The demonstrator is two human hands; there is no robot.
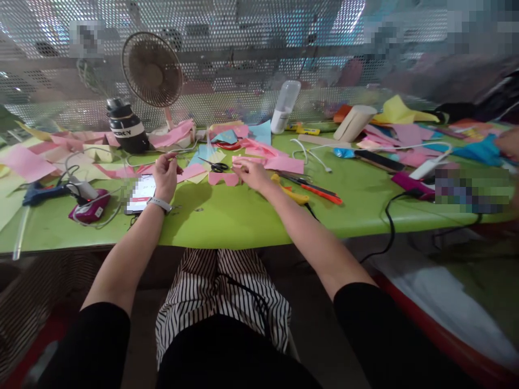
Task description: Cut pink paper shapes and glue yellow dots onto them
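Note:
My left hand [165,175] is raised beside the lit phone [141,192], its fingers curled with the tips near each other; whether anything small is between them is hidden. My right hand [250,174] reaches over pink paper strips, fingertips on or just above them, and its grip cannot be made out. Between the hands lies a small pink paper piece [223,178] with notches along its lower edge. Black scissors [218,166] rest just behind that piece. Right of my right hand are a yellow tool [295,195] and orange-handled scissors [322,193].
A fan [152,69], a black jug [127,129] and a clear bottle [285,108] stand along the mesh. Purple power strips [90,208] with cables lie left and right. A blue glue gun [44,192] is far left. Another person's hand [508,145] shows far right.

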